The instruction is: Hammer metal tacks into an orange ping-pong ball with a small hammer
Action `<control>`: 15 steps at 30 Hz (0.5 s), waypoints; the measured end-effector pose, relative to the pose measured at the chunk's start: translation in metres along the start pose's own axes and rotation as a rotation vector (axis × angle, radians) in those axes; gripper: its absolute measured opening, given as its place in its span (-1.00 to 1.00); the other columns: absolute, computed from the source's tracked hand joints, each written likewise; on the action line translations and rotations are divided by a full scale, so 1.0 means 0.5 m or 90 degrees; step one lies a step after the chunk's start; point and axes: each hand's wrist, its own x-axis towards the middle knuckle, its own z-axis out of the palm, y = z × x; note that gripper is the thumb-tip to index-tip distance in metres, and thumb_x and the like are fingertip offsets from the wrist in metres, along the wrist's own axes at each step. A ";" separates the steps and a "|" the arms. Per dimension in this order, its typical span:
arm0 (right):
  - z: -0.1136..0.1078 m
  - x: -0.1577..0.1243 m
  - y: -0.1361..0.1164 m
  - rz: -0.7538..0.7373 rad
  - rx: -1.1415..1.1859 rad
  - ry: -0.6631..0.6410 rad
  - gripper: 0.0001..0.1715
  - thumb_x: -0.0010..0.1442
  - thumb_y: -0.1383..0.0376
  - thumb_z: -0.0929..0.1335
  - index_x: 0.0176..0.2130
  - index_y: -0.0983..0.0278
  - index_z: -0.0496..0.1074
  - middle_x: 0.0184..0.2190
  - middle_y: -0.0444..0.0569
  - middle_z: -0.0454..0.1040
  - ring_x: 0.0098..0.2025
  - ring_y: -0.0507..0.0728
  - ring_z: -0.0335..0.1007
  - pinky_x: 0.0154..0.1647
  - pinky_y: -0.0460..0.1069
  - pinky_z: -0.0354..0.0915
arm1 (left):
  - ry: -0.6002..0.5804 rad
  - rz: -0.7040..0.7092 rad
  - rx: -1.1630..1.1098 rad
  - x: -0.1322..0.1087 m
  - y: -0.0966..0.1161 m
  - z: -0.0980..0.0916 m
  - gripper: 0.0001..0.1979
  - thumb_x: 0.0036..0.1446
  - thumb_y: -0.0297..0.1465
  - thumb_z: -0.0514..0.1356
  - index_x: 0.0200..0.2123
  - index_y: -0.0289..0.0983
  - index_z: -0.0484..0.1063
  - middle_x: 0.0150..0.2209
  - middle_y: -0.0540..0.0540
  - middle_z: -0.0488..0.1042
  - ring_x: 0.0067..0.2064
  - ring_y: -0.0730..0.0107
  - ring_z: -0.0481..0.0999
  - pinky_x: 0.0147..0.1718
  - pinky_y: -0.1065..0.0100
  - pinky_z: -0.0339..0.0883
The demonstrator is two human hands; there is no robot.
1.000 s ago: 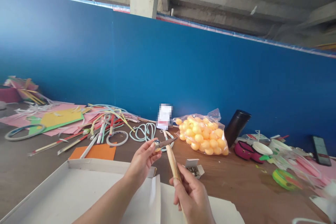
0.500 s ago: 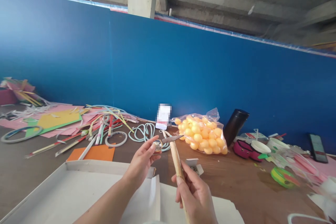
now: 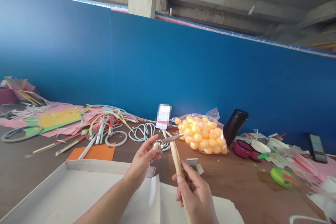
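My left hand (image 3: 141,162) pinches a small round shiny silver object (image 3: 158,145) between thumb and fingertips, held above the table. My right hand (image 3: 195,197) is wrapped round the wooden handle of a small hammer (image 3: 175,155), whose thin metal head points left and touches the silver object. Both hands hover over the far edge of a white shallow box (image 3: 78,185). A small open box of metal tacks (image 3: 193,165) lies just right of the hammer handle.
A bag of orange balls (image 3: 202,134) lies behind the hands, a black cylinder (image 3: 235,126) to its right. Coloured paper, strips and rings (image 3: 105,126) litter the left side. A phone (image 3: 317,148) and green tape roll (image 3: 282,176) lie at the right. A blue wall stands behind.
The hammer head has shifted slightly against the silver object and my right hand has drawn a little lower on the handle; the view has swung slightly.
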 end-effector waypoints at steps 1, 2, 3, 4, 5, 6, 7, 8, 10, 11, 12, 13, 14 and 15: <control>0.000 0.000 -0.001 0.001 0.002 0.005 -0.32 0.04 0.08 0.36 0.09 0.33 0.33 -0.44 0.01 0.48 -0.67 -0.04 0.22 -0.75 -0.16 0.16 | 0.002 0.005 -0.002 0.000 0.001 0.001 -0.53 0.01 -0.28 0.24 0.04 -0.15 0.34 -0.14 -0.11 0.46 -0.24 0.37 0.44 -0.25 0.36 0.30; 0.000 0.000 -0.001 0.003 0.003 0.006 -0.32 0.03 0.07 0.36 0.09 0.33 0.33 -0.44 0.00 0.48 -0.68 -0.04 0.22 -0.76 -0.16 0.16 | 0.005 0.009 -0.002 -0.001 0.001 0.001 -0.53 0.00 -0.28 0.25 0.03 -0.16 0.35 -0.14 -0.12 0.46 -0.24 0.37 0.45 -0.26 0.36 0.31; 0.000 0.000 -0.001 0.007 0.002 0.003 -0.32 0.03 0.07 0.37 0.08 0.33 0.34 -0.46 0.00 0.48 -0.68 -0.04 0.21 -0.76 -0.16 0.16 | 0.008 0.012 0.000 -0.001 0.001 0.001 -0.54 -0.01 -0.28 0.26 0.01 -0.17 0.36 -0.13 -0.13 0.46 -0.25 0.36 0.45 -0.26 0.36 0.31; 0.000 0.000 -0.001 0.009 0.000 -0.001 -0.32 0.02 0.07 0.37 0.07 0.34 0.35 -0.48 -0.01 0.48 -0.68 -0.04 0.21 -0.76 -0.16 0.16 | 0.011 0.014 0.006 -0.001 0.002 0.002 -0.55 -0.02 -0.28 0.26 -0.01 -0.19 0.38 -0.14 -0.13 0.46 -0.26 0.36 0.45 -0.27 0.36 0.31; 0.000 0.000 -0.001 0.008 -0.003 -0.005 -0.33 0.02 0.07 0.37 0.06 0.34 0.37 -0.48 -0.01 0.48 -0.68 -0.04 0.21 -0.76 -0.16 0.15 | 0.014 0.016 0.013 -0.001 0.002 0.002 -0.57 -0.02 -0.28 0.26 -0.03 -0.19 0.39 -0.14 -0.13 0.46 -0.26 0.37 0.46 -0.27 0.36 0.31; 0.001 0.000 -0.001 0.005 -0.005 -0.005 -0.33 0.01 0.06 0.37 0.05 0.35 0.37 -0.48 0.00 0.48 -0.68 -0.04 0.21 -0.76 -0.16 0.16 | 0.016 0.021 0.021 -0.001 0.002 0.002 -0.59 -0.02 -0.28 0.26 -0.06 -0.20 0.41 -0.14 -0.13 0.47 -0.26 0.37 0.46 -0.28 0.36 0.32; 0.001 0.000 0.000 0.001 -0.004 -0.003 -0.33 0.02 0.06 0.37 0.06 0.35 0.36 -0.47 0.00 0.49 -0.68 -0.04 0.21 -0.76 -0.16 0.16 | 0.016 0.025 0.030 -0.001 0.002 0.002 -0.61 -0.02 -0.27 0.26 -0.08 -0.21 0.42 -0.15 -0.13 0.47 -0.26 0.37 0.45 -0.28 0.36 0.32; 0.001 0.000 0.001 -0.004 -0.003 0.002 -0.32 0.02 0.06 0.37 0.07 0.35 0.35 -0.45 0.01 0.49 -0.68 -0.04 0.21 -0.75 -0.16 0.17 | 0.014 0.028 0.039 -0.001 0.002 0.002 -0.63 -0.01 -0.27 0.25 -0.10 -0.21 0.43 -0.15 -0.13 0.48 -0.25 0.37 0.45 -0.27 0.37 0.31; 0.000 0.001 0.001 -0.005 -0.005 0.005 -0.32 0.03 0.06 0.36 0.08 0.33 0.34 -0.43 0.01 0.49 -0.68 -0.05 0.21 -0.76 -0.16 0.17 | 0.007 0.036 0.058 -0.001 0.004 0.002 -0.66 0.00 -0.27 0.24 -0.12 -0.22 0.44 -0.16 -0.13 0.48 -0.23 0.36 0.45 -0.26 0.37 0.31; 0.000 0.001 0.001 -0.001 -0.009 0.001 -0.33 0.03 0.07 0.36 0.07 0.33 0.34 -0.44 0.01 0.49 -0.68 -0.05 0.21 -0.76 -0.17 0.16 | 0.005 0.037 0.067 -0.001 0.004 0.002 -0.66 0.01 -0.27 0.23 -0.11 -0.22 0.44 -0.16 -0.13 0.48 -0.23 0.36 0.44 -0.25 0.37 0.31; 0.000 0.001 0.001 0.002 -0.012 -0.005 -0.34 0.03 0.07 0.37 0.06 0.33 0.36 -0.46 0.00 0.49 -0.68 -0.05 0.20 -0.76 -0.17 0.15 | 0.004 0.037 0.073 -0.001 0.005 0.003 -0.66 0.01 -0.27 0.23 -0.11 -0.22 0.44 -0.17 -0.12 0.48 -0.22 0.36 0.44 -0.24 0.37 0.31; 0.000 0.001 0.001 0.003 -0.013 -0.008 -0.34 0.02 0.06 0.37 0.05 0.34 0.37 -0.47 0.00 0.49 -0.68 -0.05 0.20 -0.77 -0.17 0.15 | 0.006 0.037 0.075 -0.001 0.005 0.003 -0.65 0.01 -0.27 0.23 -0.10 -0.22 0.44 -0.17 -0.12 0.48 -0.22 0.35 0.44 -0.23 0.37 0.30; 0.000 0.001 0.001 0.005 -0.011 -0.007 -0.34 0.02 0.06 0.37 0.05 0.34 0.37 -0.48 -0.01 0.49 -0.68 -0.05 0.20 -0.77 -0.17 0.15 | 0.010 0.037 0.073 -0.001 0.006 0.004 -0.65 0.00 -0.27 0.24 -0.10 -0.22 0.44 -0.17 -0.13 0.48 -0.22 0.35 0.44 -0.22 0.36 0.30; 0.000 0.001 0.001 0.005 -0.006 -0.001 -0.32 0.01 0.06 0.37 0.06 0.34 0.36 -0.48 -0.01 0.49 -0.68 -0.04 0.20 -0.76 -0.16 0.15 | 0.015 0.036 0.068 -0.001 0.006 0.005 -0.64 -0.01 -0.28 0.25 -0.10 -0.22 0.44 -0.17 -0.13 0.49 -0.22 0.34 0.44 -0.22 0.37 0.30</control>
